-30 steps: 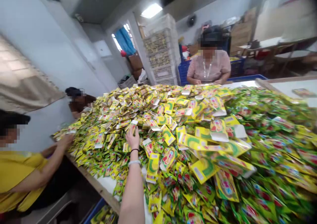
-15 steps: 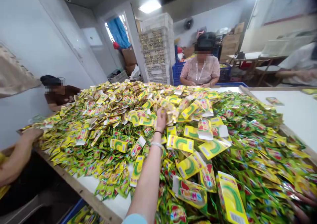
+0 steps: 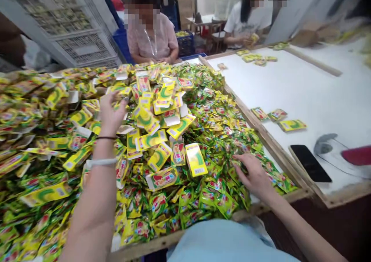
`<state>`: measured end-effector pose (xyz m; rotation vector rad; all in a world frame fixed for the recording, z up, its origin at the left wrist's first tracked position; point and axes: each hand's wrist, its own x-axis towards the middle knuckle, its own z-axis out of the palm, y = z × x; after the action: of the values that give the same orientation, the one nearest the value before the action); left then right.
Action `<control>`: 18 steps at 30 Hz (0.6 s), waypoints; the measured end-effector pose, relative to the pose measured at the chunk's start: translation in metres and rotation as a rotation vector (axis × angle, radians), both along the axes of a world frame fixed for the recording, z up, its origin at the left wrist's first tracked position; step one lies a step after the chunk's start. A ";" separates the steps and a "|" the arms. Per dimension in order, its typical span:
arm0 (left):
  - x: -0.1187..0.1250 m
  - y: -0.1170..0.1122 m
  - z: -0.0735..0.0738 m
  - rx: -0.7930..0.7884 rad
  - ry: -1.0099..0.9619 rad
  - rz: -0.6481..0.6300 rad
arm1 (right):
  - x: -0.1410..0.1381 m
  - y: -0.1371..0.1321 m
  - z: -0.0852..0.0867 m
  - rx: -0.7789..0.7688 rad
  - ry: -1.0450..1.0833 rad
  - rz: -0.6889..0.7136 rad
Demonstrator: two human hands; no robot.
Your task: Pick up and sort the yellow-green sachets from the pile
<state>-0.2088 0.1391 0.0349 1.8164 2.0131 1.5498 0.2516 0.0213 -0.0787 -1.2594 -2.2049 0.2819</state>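
Observation:
My left hand (image 3: 111, 113) is over the heap of small yellow cartons, its thumb and fingers apart and nothing visible between them. Around it lie yellow cartons (image 3: 146, 119) with a green curve printed on them, several with open white flaps. My right hand (image 3: 253, 173) rests at the near right edge of the pile, thumb and forefinger spread against the green foil sachets (image 3: 224, 204). Its other fingers are partly hidden. A single yellow carton (image 3: 196, 159) lies on top of the sachets between my two hands.
A wooden rail (image 3: 261, 134) divides the pile from a white tabletop (image 3: 249, 86). On that side lie a phone (image 3: 310, 163), a yellow carton (image 3: 292, 125) and a red object (image 3: 356, 155). Two people sit across, one holding a carton (image 3: 255, 38). White crates (image 3: 84, 47) are stacked behind.
The view has swung right and down. My right hand, barely visible at the lower right before, now shows fully at the sachets. My left hand remains over the cartons.

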 end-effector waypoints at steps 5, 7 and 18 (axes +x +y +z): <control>0.070 -0.134 -0.002 -0.054 0.132 0.020 | -0.016 -0.040 0.008 -0.149 -0.108 0.180; 0.117 -0.181 -0.026 -0.290 0.143 -0.330 | -0.022 -0.052 0.004 -0.152 -0.197 0.301; 0.162 -0.252 -0.109 -0.085 0.632 -0.573 | 0.000 -0.042 -0.046 0.201 -0.374 0.490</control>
<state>-0.0465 -0.1128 -0.0741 2.7486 1.4316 0.7804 0.2518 -0.0211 -0.1251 -0.6892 -2.7691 0.0039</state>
